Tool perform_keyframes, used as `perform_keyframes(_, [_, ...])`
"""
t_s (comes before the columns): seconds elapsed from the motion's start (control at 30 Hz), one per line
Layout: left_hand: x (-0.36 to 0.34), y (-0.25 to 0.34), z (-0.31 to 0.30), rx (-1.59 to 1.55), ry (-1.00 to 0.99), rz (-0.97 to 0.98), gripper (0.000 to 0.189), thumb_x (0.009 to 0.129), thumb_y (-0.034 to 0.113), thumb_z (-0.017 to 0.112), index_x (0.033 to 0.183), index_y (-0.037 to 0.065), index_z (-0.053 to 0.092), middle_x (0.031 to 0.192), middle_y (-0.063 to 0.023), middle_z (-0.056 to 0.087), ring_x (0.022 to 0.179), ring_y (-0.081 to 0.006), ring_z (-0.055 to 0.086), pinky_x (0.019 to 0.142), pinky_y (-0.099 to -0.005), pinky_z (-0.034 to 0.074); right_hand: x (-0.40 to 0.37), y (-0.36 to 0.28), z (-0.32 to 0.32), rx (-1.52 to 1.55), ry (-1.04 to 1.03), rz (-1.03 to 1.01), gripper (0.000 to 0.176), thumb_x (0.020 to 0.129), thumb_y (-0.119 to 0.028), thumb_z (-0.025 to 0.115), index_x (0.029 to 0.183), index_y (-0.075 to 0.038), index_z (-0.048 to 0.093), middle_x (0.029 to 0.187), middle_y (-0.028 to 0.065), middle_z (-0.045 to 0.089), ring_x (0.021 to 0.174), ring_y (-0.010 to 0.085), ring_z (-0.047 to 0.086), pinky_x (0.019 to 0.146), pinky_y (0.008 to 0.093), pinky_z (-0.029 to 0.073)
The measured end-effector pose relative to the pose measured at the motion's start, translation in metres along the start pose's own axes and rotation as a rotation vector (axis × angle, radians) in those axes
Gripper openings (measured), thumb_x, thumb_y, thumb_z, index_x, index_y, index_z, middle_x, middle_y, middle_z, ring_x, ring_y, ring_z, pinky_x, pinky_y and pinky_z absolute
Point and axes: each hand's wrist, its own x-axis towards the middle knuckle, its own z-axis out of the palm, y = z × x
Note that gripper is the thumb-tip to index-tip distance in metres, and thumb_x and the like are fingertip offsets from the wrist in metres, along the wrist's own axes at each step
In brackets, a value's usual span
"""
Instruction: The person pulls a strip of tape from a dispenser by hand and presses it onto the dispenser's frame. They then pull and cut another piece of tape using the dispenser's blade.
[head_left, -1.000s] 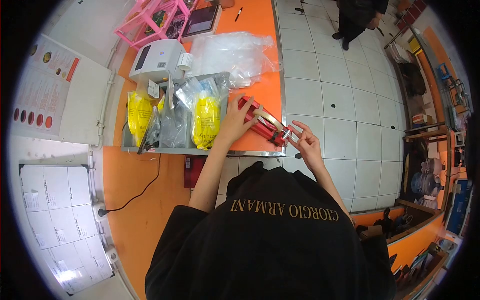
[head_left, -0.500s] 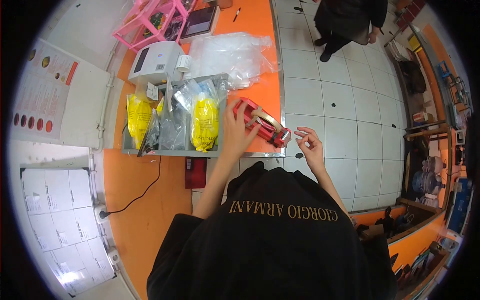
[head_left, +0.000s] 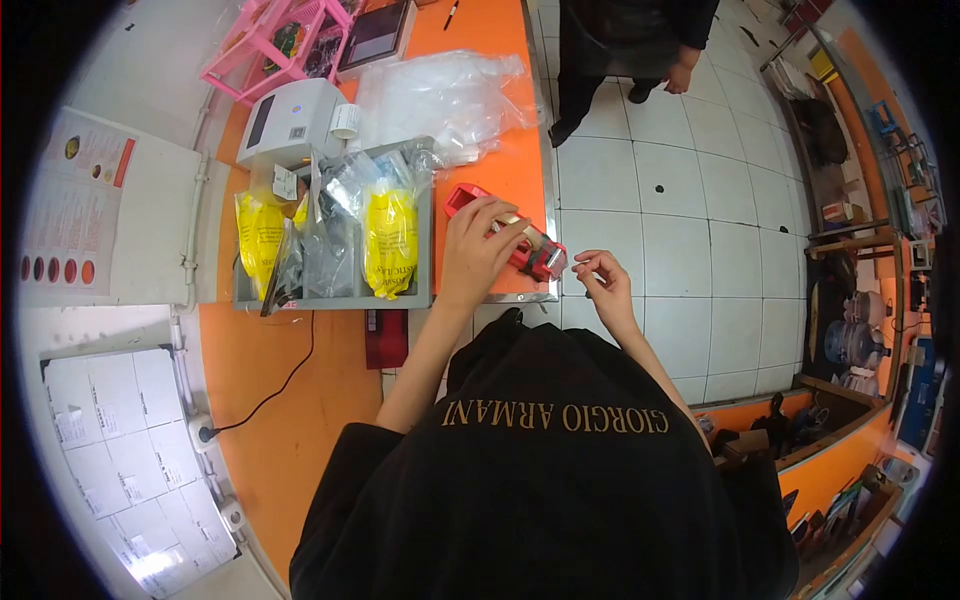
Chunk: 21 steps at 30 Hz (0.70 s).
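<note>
Red tape dispenser (head_left: 460, 199) sits at the orange surface's (head_left: 500, 165) near edge, left hand (head_left: 478, 240) clamped over its body, right hand (head_left: 600, 280) pinched shut beside the cutter end, contents unclear; likely rigid, weighty, best gripped mid-body, clear of blade.

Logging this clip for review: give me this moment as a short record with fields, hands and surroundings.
left hand: lies on the red tape dispenser, fingers curled over it
right hand: fingers pinched beside the dispenser's cutter end; tape between them too small to tell
surface: orange counter, dispenser near its edge
beside: grey tray of yellow and clear bags, left of the dispenser
behind: white label printer, heap of clear plastic bags
others: a second person standing on the tiled floor
</note>
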Motion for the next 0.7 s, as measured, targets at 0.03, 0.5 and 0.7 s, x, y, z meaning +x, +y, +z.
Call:
perform_keyframes(0.03, [0.0, -0.004, 0.003, 0.004, 0.001, -0.003, 0.023, 0.071, 0.014, 0.067, 0.095, 0.012, 0.067, 0.101, -0.0031, 0.058, 0.109, -0.0253, 0.052, 0.09, -0.0402, 0.04, 0.001, -0.001, 0.0, 0.005, -0.008, -0.004, 0.011, 0.088, -0.007, 0.06, 0.079, -0.002, 0.055, 0.106, 0.0044, 0.056, 0.095, 0.0108, 0.057, 0.072, 0.0238, 0.049])
perform_keyframes(0.5, [-0.016, -0.015, 0.027, -0.118, -0.201, 0.002, 0.012, 0.076, 0.009, 0.065, 0.087, 0.006, 0.066, 0.093, -0.0066, 0.058, 0.093, -0.0264, 0.055, 0.089, -0.0399, 0.043, 0.004, -0.017, 0.007, -0.019, 0.0, -0.011, 0.008, 0.088, -0.006, 0.06, 0.082, 0.0, 0.058, 0.101, 0.0039, 0.056, 0.089, 0.0081, 0.057, 0.068, 0.0217, 0.049])
perform_keyframes(0.7, [-0.014, -0.014, 0.028, -0.181, -0.172, -0.019, 0.014, 0.079, 0.007, 0.062, 0.092, 0.004, 0.063, 0.095, -0.01, 0.057, 0.097, -0.0289, 0.055, 0.09, -0.0392, 0.043, 0.003, -0.021, 0.007, -0.022, -0.024, 0.011, 0.011, 0.089, -0.007, 0.061, 0.08, -0.002, 0.056, 0.102, 0.0026, 0.055, 0.09, 0.0078, 0.055, 0.071, 0.0224, 0.047])
